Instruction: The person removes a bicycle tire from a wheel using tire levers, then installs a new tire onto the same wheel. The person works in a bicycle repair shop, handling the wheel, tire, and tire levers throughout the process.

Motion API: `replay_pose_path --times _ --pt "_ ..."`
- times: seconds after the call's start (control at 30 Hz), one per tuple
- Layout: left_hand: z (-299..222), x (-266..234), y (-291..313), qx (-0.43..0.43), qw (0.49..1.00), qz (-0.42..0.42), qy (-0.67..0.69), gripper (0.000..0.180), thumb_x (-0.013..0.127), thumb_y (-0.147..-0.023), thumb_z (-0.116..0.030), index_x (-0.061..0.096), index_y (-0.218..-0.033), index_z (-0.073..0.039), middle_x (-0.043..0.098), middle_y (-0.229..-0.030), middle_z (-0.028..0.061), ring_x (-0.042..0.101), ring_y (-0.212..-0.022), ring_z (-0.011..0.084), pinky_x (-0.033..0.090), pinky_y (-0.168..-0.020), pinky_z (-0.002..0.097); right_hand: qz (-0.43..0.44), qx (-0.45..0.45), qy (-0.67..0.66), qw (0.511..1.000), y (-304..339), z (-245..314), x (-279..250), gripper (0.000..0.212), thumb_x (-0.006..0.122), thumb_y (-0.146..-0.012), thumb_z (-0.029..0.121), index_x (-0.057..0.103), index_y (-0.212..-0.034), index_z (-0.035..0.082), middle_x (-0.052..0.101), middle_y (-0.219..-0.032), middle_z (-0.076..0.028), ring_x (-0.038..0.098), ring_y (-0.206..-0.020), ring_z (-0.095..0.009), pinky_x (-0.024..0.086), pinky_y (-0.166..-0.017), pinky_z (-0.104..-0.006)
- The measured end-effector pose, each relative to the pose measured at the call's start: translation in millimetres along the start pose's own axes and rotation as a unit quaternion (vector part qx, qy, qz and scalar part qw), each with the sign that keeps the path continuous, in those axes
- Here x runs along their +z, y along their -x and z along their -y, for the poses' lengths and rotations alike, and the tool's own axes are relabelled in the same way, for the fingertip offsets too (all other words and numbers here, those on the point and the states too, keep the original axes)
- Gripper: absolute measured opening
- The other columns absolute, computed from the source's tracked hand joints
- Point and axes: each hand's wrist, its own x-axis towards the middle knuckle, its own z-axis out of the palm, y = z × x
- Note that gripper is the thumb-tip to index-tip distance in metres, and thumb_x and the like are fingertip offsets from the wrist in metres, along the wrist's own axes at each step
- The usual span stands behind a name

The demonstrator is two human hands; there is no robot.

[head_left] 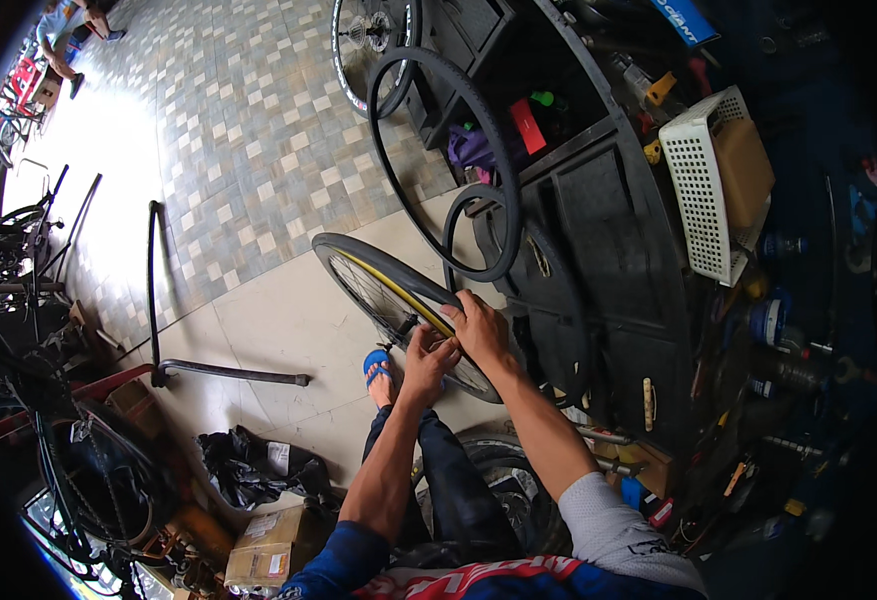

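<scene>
A bicycle wheel point(356, 252) stands tilted in front of me, with a dark tyre and a yellow band along the rim side. My right hand point(476, 328) is closed over the tyre on the wheel's near right part. Just left of it, my left hand point(428, 362) is at the rim and spokes with its fingers bent together. What lies between those fingers is too small to make out. The hub point(408, 325) shows beside the left hand.
Loose tyres point(376, 150) stand against a black cabinet point(608, 220) on the right. Another wheel point(368, 35) leans farther back. A white basket point(693, 190) and tools sit on the cabinet top. Bike parts point(88, 470), a black bag point(248, 465) and a box point(263, 550) lie left.
</scene>
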Motion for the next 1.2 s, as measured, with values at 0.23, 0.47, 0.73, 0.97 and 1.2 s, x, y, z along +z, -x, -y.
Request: replay_pose_path --times 0.23,0.47,0.73,0.97,1.2 --pt "-1.6 -41.1 66.9 -0.051 0.993 -0.043 -0.101 0.03 0.069 -0.088 -0.006 0.058 -0.115 -0.008 0.065 -0.104 0.0065 0.066 -0.102 0.0226 0.058 -0.083 0.0409 -0.005 0.171 0.036 0.985 -45.1 -61.7 15.8 0.041 0.065 -0.098 0.048 0.065 -0.113 0.011 0.074 -0.098 -0.021 0.069 -0.096 -0.047 0.053 -0.079 -0.054" --pt "-28.6 -71.8 79.7 0.058 0.985 -0.147 -0.071 0.03 0.066 -0.102 -0.025 0.056 -0.123 -0.005 0.066 -0.096 0.0057 0.066 -0.083 0.0166 0.055 -0.073 0.0316 0.204 0.019 -0.156 0.966 17.4 32.3 21.0 0.053 0.075 -0.089 0.048 0.061 -0.119 0.007 0.074 -0.101 -0.019 0.072 -0.097 -0.039 0.056 -0.083 -0.0469" --pt "19.2 -41.7 136.0 0.126 0.948 -0.041 -0.288 0.05 0.075 -0.096 -0.016 0.043 -0.133 -0.006 0.05 -0.095 0.0015 0.051 -0.081 0.0136 0.046 -0.071 0.0284 0.318 0.118 -0.178 0.924 -22.5 86.4 55.1 0.097 0.082 -0.071 0.068 0.058 -0.128 -0.007 0.068 -0.111 -0.025 0.068 -0.104 -0.034 0.054 -0.092 -0.0396" --pt "16.3 -69.8 152.7 0.093 0.875 0.056 -0.471 0.072 0.084 -0.088 -0.033 0.045 -0.142 -0.005 0.053 -0.123 0.0169 0.05 -0.12 0.0284 0.043 -0.103 0.0402 0.147 0.146 -0.235 0.95 13.1 70.8 61.4 0.053 0.078 -0.077 0.024 0.057 -0.116 -0.004 0.069 -0.087 -0.012 0.068 -0.078 -0.022 0.057 -0.071 -0.0367" --pt "-79.4 -80.9 98.8 0.083 0.983 0.003 -0.163 0.055 0.053 -0.108 -0.048 0.048 -0.144 -0.007 0.055 -0.136 0.0128 0.053 -0.124 0.0262 0.044 -0.107 0.0435 0.136 0.108 -0.279 0.944 111.9 68.5 18.0 0.049 0.082 -0.08 0.021 0.057 -0.115 -0.003 0.069 -0.092 -0.014 0.071 -0.086 -0.027 0.056 -0.078 -0.0394"
